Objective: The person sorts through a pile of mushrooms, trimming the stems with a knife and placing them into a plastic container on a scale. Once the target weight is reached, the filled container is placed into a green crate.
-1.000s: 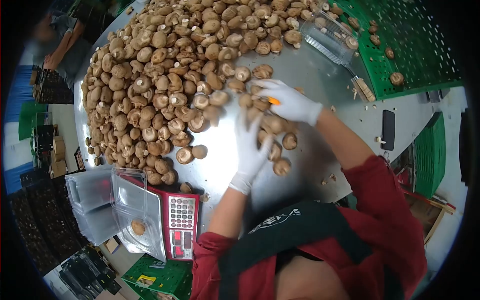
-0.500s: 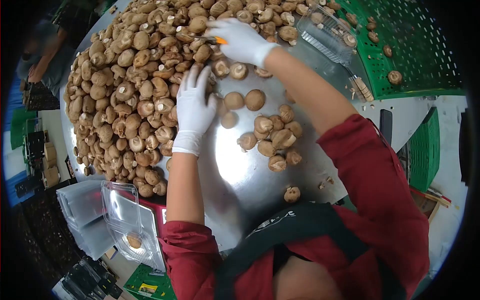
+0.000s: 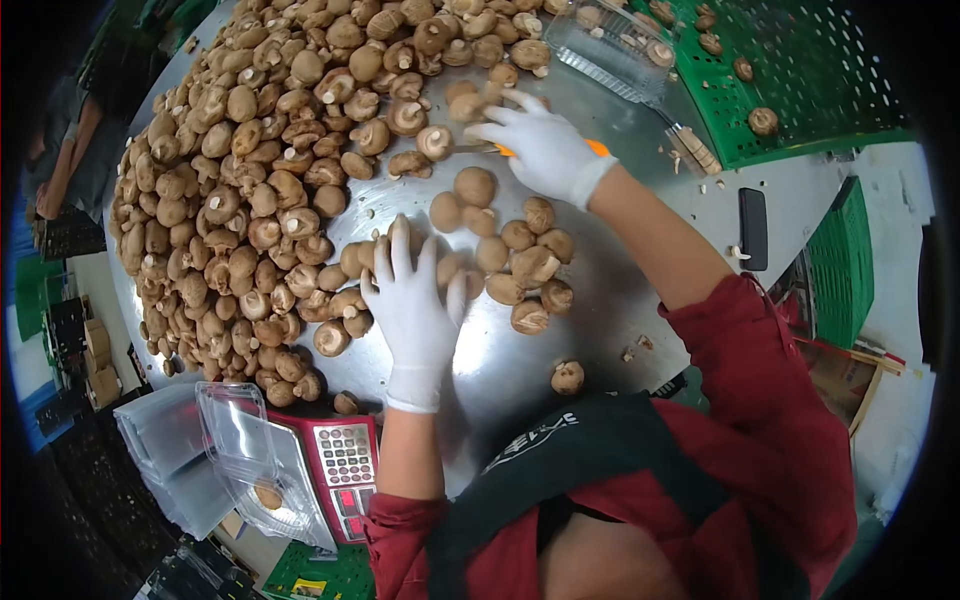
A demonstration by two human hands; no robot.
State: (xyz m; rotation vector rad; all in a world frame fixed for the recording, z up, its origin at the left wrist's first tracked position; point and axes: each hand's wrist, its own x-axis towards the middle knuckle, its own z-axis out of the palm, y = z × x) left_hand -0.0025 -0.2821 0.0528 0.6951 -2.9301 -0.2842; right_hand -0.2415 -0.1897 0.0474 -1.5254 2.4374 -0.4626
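The person wears a thin white glove on the left hand [image 3: 415, 310] and another on the right hand [image 3: 545, 150]. Red sleeves [image 3: 760, 350] stand on both sides of a dark apron [image 3: 600, 470], and white lettering [image 3: 535, 440] is printed near the apron's upper edge.

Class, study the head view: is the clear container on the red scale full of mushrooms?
No, the open clear container on the scale holds only one mushroom.
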